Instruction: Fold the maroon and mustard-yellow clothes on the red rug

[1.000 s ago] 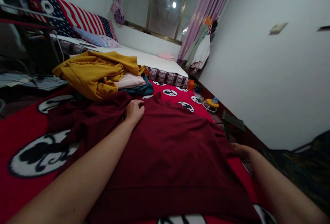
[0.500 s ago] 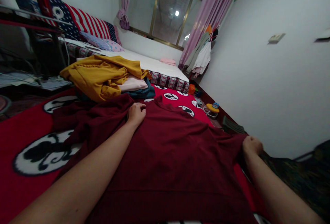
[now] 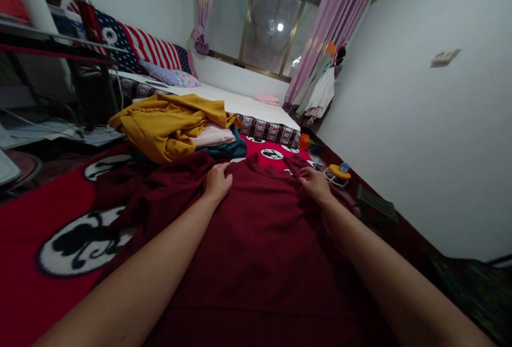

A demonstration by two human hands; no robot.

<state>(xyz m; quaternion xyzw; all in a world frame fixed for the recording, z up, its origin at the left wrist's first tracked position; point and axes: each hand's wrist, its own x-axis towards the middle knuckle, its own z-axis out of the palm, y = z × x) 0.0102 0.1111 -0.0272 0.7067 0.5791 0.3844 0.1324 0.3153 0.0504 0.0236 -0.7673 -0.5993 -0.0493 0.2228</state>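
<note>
A maroon sweatshirt [image 3: 256, 251] lies spread in front of me, its neckline at the far end and its hem towards me. My left hand [image 3: 218, 183] is at the shoulder on the left, fingers bent onto the fabric; its left sleeve lies bunched over and beyond that arm. At the opposite shoulder, my right hand [image 3: 315, 183] is closed on the cloth, with the right sleeve drawn inward near the neckline. My right forearm hides part of that side. Both thumbs are mostly hidden.
A red blanket [image 3: 24, 261] with white oval prints lies under the sweatshirt. Beyond are a pile of clothes with a mustard garment [image 3: 168, 123] on top and a white mattress [image 3: 240, 103]. A desk [image 3: 52, 43] stands left; a yellow stool [image 3: 339, 171] and green stool [image 3: 376, 203] are right.
My right hand has moved inward from the far right to beside the neckline, bringing the sleeve with it. My left hand stays at the left shoulder. The view has shifted slightly.
</note>
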